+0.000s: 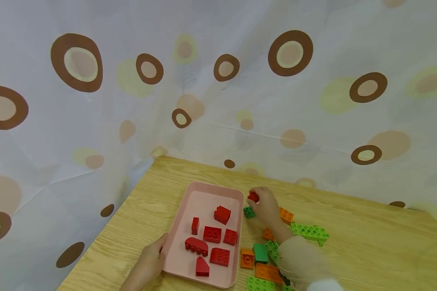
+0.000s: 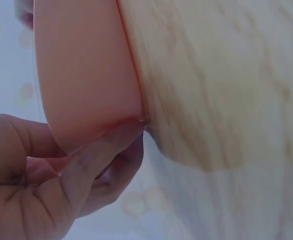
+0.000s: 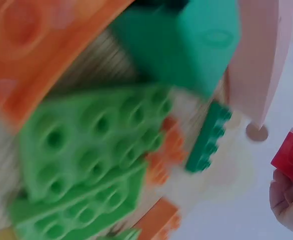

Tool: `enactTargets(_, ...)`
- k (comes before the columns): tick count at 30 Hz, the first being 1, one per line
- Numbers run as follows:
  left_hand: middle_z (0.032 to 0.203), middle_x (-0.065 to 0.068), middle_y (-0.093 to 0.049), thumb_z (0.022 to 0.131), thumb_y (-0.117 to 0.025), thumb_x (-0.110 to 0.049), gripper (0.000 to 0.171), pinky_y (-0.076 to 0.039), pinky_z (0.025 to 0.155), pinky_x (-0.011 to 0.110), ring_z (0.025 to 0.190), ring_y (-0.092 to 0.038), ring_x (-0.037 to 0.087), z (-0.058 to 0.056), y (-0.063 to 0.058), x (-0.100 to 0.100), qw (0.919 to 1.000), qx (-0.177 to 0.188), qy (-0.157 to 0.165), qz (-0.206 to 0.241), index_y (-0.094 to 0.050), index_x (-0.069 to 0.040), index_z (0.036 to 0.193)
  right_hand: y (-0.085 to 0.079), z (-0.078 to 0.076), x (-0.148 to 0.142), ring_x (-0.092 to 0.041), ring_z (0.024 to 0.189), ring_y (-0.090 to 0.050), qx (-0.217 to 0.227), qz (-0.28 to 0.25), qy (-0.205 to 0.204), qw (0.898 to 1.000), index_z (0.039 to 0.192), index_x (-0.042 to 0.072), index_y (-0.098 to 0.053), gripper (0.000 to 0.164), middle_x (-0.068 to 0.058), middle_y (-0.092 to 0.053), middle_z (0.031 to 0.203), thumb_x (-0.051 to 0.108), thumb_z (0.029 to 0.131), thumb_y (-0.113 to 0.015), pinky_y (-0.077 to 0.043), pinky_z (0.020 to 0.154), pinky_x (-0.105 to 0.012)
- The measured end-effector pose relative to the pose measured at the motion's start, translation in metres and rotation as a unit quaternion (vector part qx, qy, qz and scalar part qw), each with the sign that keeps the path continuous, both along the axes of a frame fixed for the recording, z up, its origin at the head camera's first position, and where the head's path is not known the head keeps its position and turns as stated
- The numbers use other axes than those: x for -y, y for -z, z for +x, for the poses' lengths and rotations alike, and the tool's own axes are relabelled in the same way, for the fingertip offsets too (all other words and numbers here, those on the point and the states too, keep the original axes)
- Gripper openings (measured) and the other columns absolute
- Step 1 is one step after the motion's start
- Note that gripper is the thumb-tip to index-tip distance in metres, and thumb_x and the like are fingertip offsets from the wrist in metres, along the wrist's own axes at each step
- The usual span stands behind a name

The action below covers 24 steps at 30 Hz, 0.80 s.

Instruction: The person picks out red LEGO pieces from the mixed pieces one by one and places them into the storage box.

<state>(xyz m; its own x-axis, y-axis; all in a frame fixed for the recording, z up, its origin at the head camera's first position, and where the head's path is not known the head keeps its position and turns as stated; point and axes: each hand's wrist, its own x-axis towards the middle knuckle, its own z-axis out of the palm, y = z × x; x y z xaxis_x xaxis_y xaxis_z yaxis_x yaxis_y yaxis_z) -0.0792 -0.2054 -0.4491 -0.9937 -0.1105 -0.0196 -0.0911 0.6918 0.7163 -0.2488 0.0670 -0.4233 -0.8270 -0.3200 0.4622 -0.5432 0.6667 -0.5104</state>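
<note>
My left hand (image 1: 150, 258) grips the near left side of a pink tray (image 1: 178, 230). In the left wrist view, thumb and fingers pinch the tray's rounded corner (image 2: 86, 75) beside the table edge. My right hand (image 1: 268, 208) is just past the tray's right rim, with a red toy building brick (image 1: 253, 197) between thumb and fingers. That brick (image 3: 289, 156) also shows at the right of the right wrist view, raised above the loose bricks. Several red bricks lie spread in the tray, among them a studded one (image 1: 222, 214) and an arched one (image 1: 196, 246).
Right of the tray lie loose bricks: a dark green one (image 1: 249, 212), a long light green one (image 1: 310, 231), an orange one (image 1: 268, 273) and several others, partly under my right forearm. A patterned sheet (image 1: 211, 133) hangs behind the wooden table (image 1: 378, 246).
</note>
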Motion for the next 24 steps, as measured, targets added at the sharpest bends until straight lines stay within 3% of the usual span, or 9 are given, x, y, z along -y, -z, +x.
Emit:
enactTargets(4,0.111,0.032,-0.052,0.079,-0.045,0.008,0.042,-0.044,0.083,0.049,0.098,-0.05,0.035,0.0,0.001,0.0,1.0,-0.007,0.001,-0.004,-0.043,0.007,0.122,-0.006,0.006,0.031,-0.026,0.079,-0.049,-0.012,0.029,-0.011,0.999,0.091,0.002,-0.062,0.024,-0.012,-0.061,0.088,0.008,0.07,-0.07,-0.048,0.067,-0.037)
enactTargets(10,0.11,0.03,-0.053,0.08,-0.045,0.008,0.042,-0.043,0.084,0.049,0.098,-0.05,0.034,0.0,0.002,0.001,0.9998,-0.019,0.003,0.0,-0.044,0.006,0.122,-0.012,0.012,0.068,-0.025,0.082,-0.048,0.04,0.01,-0.045,0.998,0.089,0.004,-0.063,0.019,-0.008,-0.061,0.082,0.005,0.071,-0.068,-0.048,0.07,-0.034)
enactTargets(14,0.11,0.029,-0.054,0.08,-0.044,0.008,0.042,-0.043,0.083,0.049,0.097,-0.05,0.032,0.0,0.002,0.001,0.9998,-0.018,0.004,0.011,-0.045,0.004,0.122,-0.007,0.014,0.083,-0.018,0.072,-0.051,0.044,0.021,-0.059,0.997,0.084,0.007,-0.062,0.013,-0.004,-0.061,0.077,0.008,0.072,-0.068,-0.048,0.064,-0.029)
enactTargets(18,0.108,0.029,-0.055,0.078,-0.045,0.009,0.042,-0.044,0.082,0.049,0.095,-0.051,0.033,0.001,0.003,0.002,0.9995,-0.031,0.007,0.008,-0.046,0.005,0.12,-0.001,0.016,0.094,-0.012,0.058,-0.05,0.079,0.014,-0.078,0.994,0.082,0.01,-0.06,0.01,-0.001,-0.06,0.074,0.009,0.074,-0.067,-0.046,0.054,-0.023)
enactTargets(21,0.108,0.029,-0.055,0.077,-0.046,0.01,0.042,-0.044,0.083,0.049,0.096,-0.051,0.035,0.002,0.003,0.002,0.999,-0.043,0.009,0.001,-0.046,0.007,0.119,0.002,0.018,0.101,-0.013,0.061,-0.05,0.121,0.004,-0.092,0.988,0.086,0.009,-0.06,0.011,-0.002,-0.06,0.078,0.007,0.076,-0.064,-0.047,0.055,-0.022)
enactTargets(24,0.111,0.03,-0.053,0.077,-0.046,0.01,0.042,-0.043,0.084,0.049,0.098,-0.05,0.037,0.001,0.003,0.002,0.9989,-0.045,0.011,-0.002,-0.045,0.008,0.119,0.006,0.017,0.105,-0.017,0.071,-0.051,0.142,0.026,-0.098,0.985,0.089,0.006,-0.059,0.015,-0.005,-0.061,0.083,0.004,0.075,-0.064,-0.049,0.063,-0.025)
